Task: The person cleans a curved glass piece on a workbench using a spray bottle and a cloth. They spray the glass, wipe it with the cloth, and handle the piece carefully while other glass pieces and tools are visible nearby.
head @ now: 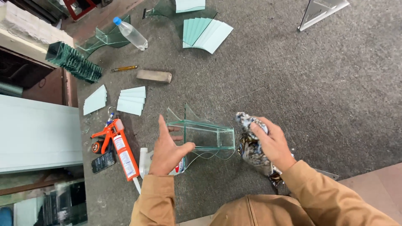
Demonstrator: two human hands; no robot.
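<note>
I see the grey carpeted work surface (318,83) filling most of the view, with a pale flat panel (37,134) along its left edge. Near the middle stands the clear glass box (203,134), a rectangular piece of joined panes with curved glass pieces rising behind it and others curving out beneath it. My left hand (167,150) presses against its near left end, fingers spread and extended, the thumb laid along the box's lower edge; it is open and bracing, not wrapped around anything. My right hand (270,144) sits just beside the box's right end, fingers clenched around a crumpled patterned rag (251,146), which touches or nearly touches the glass; I cannot tell which.

Left of the left hand lies an orange caulking gun (119,148) with its cartridge, and beside it a dark phone (102,161). Further up I see two fans of pale glass strips (132,100), a stack of green-edged glass pieces (75,62), a larger fan of cut panes (207,33), a plastic bottle (130,33) with a blue cap, a rectangular block (154,76), and a thin yellow-handled tool (124,68).
</note>
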